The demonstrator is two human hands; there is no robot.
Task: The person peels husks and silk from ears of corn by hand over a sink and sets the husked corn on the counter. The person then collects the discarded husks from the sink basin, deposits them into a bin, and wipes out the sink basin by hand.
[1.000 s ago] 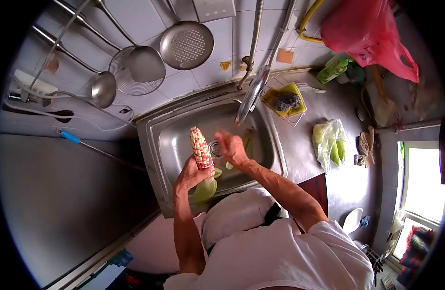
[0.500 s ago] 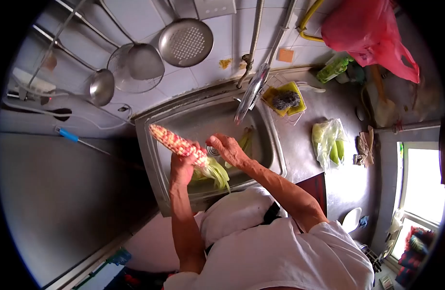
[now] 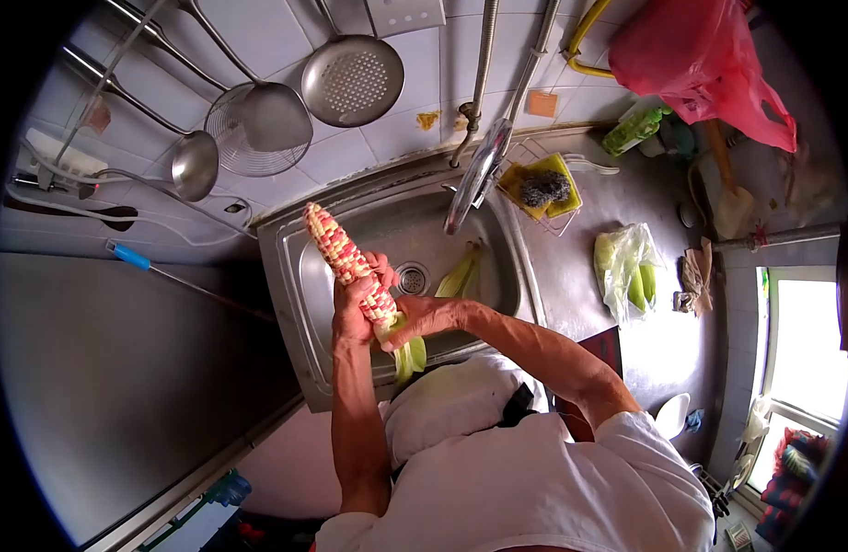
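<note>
An ear of corn (image 3: 334, 244) with red and cream kernels slants over the left half of the sink (image 3: 299, 304). My left hand (image 3: 355, 308) is closed round its middle, fingers wrapped over the kernels. At the lower end, where pale green husk (image 3: 409, 357) hangs down, my right hand (image 3: 415, 320) grips the base of the ear and its husk. Part of the husk is hidden behind that hand. Loose husk leaves (image 3: 461, 274) lie in the basin, right of the drain (image 3: 411, 280).
The faucet (image 3: 479, 175) reaches over the basin's back edge. A wire rack with a sponge and scourer (image 3: 545, 189) stands to its right. On the counter lies a plastic bag of green corn (image 3: 626, 271). Ladles and a skimmer (image 3: 354, 81) hang on the wall.
My right hand has come down and left onto the corn's base and husk; before, it was apart from it. The ear has tilted more upright, and the husk hangs straighter.
</note>
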